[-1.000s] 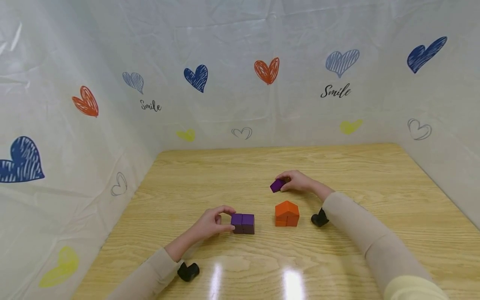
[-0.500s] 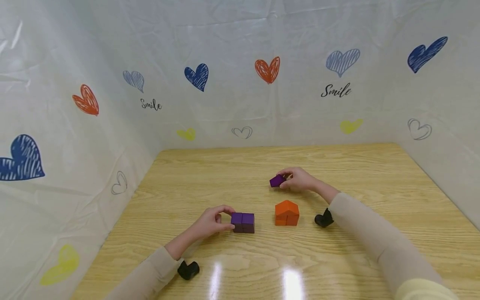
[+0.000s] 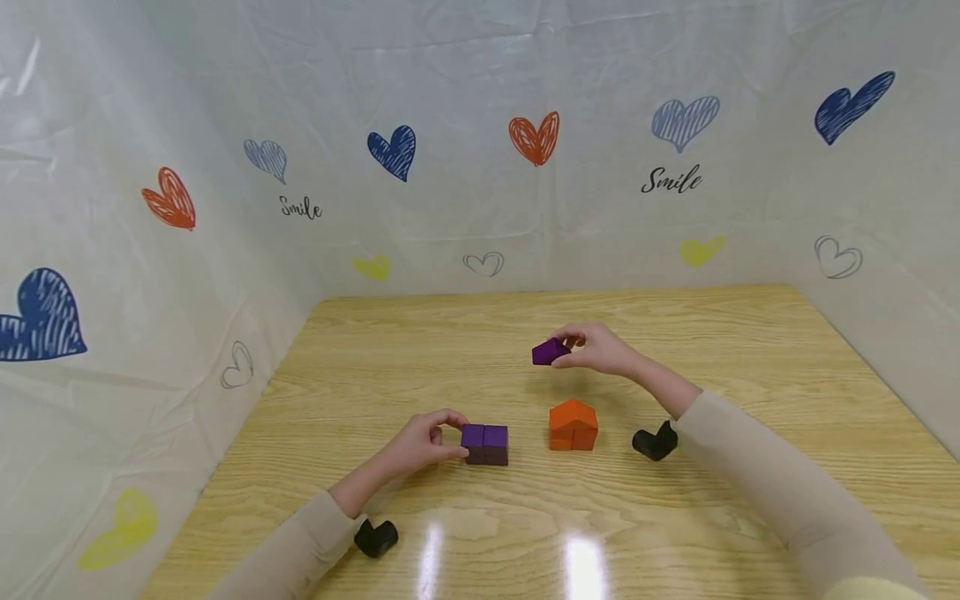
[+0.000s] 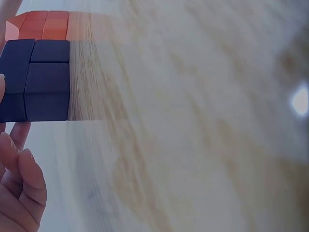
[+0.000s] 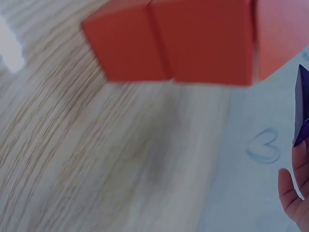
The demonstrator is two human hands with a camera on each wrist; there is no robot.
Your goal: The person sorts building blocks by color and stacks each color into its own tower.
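Observation:
My left hand [image 3: 426, 443] pinches the left end of a purple block assembly [image 3: 485, 444] on the table, thumb at the front and index finger behind. Seams divide that assembly into fitted blocks; it looks dark blue in the left wrist view, where fingers [image 4: 31, 179] show below it. Farther back, my right hand [image 3: 603, 348] holds a small purple block [image 3: 549, 352] with slanted faces between thumb and fingers, raised off the table. Between the two hands stands an orange block assembly [image 3: 573, 425] with a peaked top, touched by neither. It looms large and red in the right wrist view.
The wood-grain table [image 3: 420, 350] meets a white sheet [image 3: 450, 200] printed with hearts at its back and sides. Black wrist-camera mounts [image 3: 377, 538] hang below the sleeves, the right one [image 3: 655, 440] close to the orange assembly.
My right hand has lifted the small purple block up and slightly back and left, turning it a little. The left hand and both assemblies stay where they were.

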